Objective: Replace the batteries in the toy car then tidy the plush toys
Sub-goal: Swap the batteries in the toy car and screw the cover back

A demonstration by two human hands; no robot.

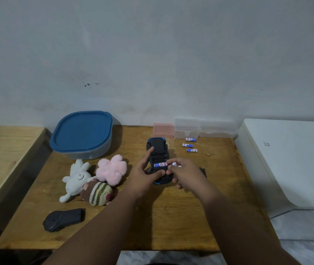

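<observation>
Blue toy car [157, 145], upside down, is gripped by the left hand [142, 174]; the right hand [185, 174], nearer the crosswise battery slot [159, 158], pinches a battery [175, 164] just beside it.

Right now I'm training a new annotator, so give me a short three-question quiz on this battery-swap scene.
1. True or false: the toy car lies underside up with a seated battery in its open compartment.
2. How many loose batteries lie on the table beyond the car?
3. The right hand pinches: A a second battery, B a screwdriver, C nothing.
Key: 1 true; 2 three; 3 A.
</observation>
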